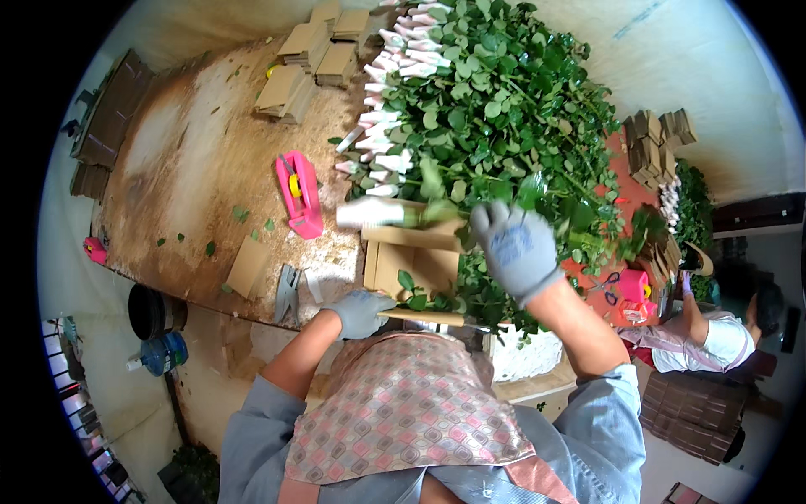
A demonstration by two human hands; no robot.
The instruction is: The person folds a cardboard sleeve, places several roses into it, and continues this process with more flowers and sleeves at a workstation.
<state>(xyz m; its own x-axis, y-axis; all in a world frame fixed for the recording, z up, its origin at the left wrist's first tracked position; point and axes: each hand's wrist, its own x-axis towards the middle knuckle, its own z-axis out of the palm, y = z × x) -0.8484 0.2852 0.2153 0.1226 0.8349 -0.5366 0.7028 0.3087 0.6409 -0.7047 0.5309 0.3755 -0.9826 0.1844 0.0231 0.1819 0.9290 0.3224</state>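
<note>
Both my hands wear grey gloves. My left hand (361,314) is closed on the near edge of an open cardboard box (413,261) with green leaves inside. My right hand (515,249) is raised over the box's right side, its fingers curled round a leafy stem. That stem appears to belong to a rose with a white-wrapped head (369,212), blurred by motion above the box's far edge. Beyond lies a large pile of leafy roses (512,109), their white-wrapped heads in a row facing left.
A pink tape dispenser (304,197) stands left of the box, near a grey stapler-like tool (288,294) and a flat cardboard piece (248,267). Folded cardboard stacks (304,46) sit at the far left. Scissors (611,288) lie on the right, where another person (705,340) works.
</note>
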